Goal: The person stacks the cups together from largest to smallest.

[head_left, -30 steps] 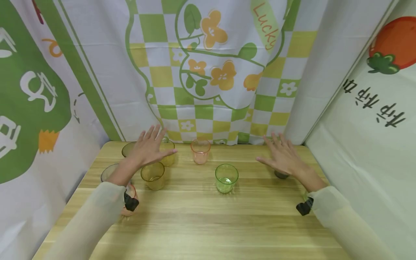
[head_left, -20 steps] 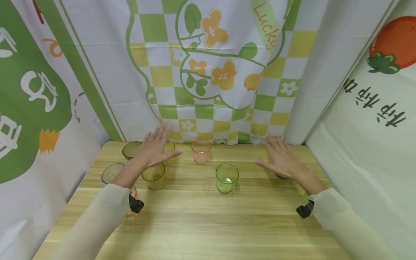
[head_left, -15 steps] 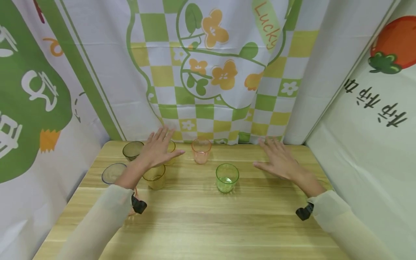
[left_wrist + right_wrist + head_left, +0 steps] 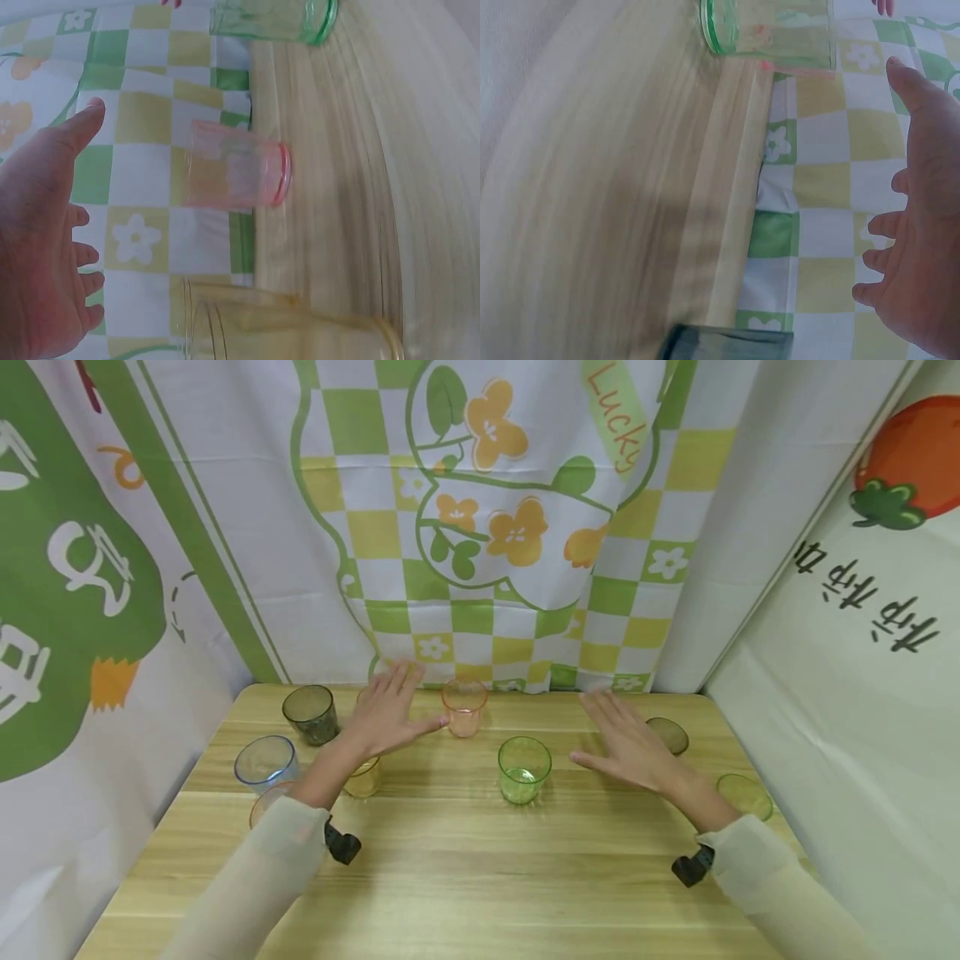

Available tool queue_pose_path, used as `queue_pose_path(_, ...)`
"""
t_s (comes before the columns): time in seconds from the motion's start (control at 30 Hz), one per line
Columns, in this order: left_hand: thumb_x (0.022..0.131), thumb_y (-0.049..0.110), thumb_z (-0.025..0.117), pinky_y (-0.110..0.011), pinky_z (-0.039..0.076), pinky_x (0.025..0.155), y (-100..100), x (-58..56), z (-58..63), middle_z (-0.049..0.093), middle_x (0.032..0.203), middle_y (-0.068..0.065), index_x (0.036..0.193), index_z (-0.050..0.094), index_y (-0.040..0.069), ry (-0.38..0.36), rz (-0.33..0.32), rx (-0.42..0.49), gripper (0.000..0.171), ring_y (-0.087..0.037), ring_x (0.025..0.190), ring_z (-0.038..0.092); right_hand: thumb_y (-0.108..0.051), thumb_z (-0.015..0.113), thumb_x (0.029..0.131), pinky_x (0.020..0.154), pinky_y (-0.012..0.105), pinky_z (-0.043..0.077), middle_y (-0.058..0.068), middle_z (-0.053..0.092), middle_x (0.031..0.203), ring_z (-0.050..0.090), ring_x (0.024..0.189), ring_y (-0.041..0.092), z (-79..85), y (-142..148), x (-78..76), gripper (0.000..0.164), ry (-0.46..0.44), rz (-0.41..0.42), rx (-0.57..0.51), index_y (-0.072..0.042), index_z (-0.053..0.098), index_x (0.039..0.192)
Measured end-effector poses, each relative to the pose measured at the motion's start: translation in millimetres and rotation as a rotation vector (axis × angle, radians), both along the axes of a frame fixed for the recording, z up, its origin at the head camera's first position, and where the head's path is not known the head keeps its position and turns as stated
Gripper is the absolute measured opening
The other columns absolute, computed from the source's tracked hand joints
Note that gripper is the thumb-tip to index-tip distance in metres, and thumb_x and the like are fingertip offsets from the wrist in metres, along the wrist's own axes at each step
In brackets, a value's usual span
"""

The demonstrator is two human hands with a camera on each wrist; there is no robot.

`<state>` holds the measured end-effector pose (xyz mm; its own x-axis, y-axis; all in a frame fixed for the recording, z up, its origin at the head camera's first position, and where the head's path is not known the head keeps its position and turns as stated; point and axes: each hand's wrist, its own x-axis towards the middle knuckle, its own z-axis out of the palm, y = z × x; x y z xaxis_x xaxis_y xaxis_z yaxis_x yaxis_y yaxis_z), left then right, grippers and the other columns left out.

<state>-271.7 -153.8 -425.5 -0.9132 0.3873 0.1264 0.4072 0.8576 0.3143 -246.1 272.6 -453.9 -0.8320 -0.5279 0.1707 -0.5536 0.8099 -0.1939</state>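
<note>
My left hand (image 4: 386, 718) hovers with spread fingers over the left group of glasses, holding nothing. Beneath it, an amber glass (image 4: 363, 779) is partly hidden, and another yellowish glass behind it is mostly covered. Just right of that thumb stands a pink glass (image 4: 464, 710) near the back edge. My right hand (image 4: 626, 743) is also held over the table, fingers extended and nothing in it. Between the hands a green glass (image 4: 524, 772) stands upright. A dark glass (image 4: 669, 737) sits beside the right hand, partly behind it.
At the left stand a dark grey glass (image 4: 312, 717), a blue-rimmed glass (image 4: 266, 764) and an orange-pink glass (image 4: 262, 810) partly under the left sleeve. A yellow-green glass (image 4: 745, 797) is near the right edge of the wooden table (image 4: 480, 877). A patterned curtain (image 4: 480, 510) hangs behind.
Both hands have moved inward toward each other, the left to the right and the right slightly left. More of the outer glasses shows on both sides. The glasses have stayed in place.
</note>
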Motion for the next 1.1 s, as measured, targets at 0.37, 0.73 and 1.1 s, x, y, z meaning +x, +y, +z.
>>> queue_pose_path(0.37,0.097,0.069,0.061,-0.062,0.015,0.131,25,1.7,-12.2,0.014,0.175,-0.023,0.171,0.015,0.008,-0.013,-0.009,0.079,0.106,-0.043,0.161,0.016,-0.058,0.07,0.097,0.126,0.069,0.022,0.028,0.024,0.17,0.022,0.156,0.053,-24.8,-14,12.7,0.104,-0.039,0.04,-0.107,0.004,0.023,0.166)
queue_pose_path(0.73,0.094,0.067,0.067,-0.074,0.034,0.118,44,2.8,-31.6,0.011,0.177,-0.018,0.171,0.015,0.014,-0.061,0.046,0.287,0.107,-0.047,0.158,0.022,-0.053,0.077,0.093,0.122,0.071,0.029,0.028,0.029,0.169,0.03,0.153,0.052,-50.0,-25,24.9,0.106,-0.127,0.043,-0.233,0.004,0.025,0.165)
queue_pose_path(1.1,0.089,0.055,0.08,-0.068,0.03,0.124,54,-5.4,-58.7,0.026,0.173,-0.019,0.169,0.021,0.01,-0.123,0.121,0.612,0.108,-0.044,0.157,0.028,-0.034,0.085,0.089,0.119,0.072,0.034,0.029,0.04,0.163,0.04,0.148,0.053,-73.7,-35,26.9,0.1,-0.207,0.059,-0.453,0.006,0.03,0.163)
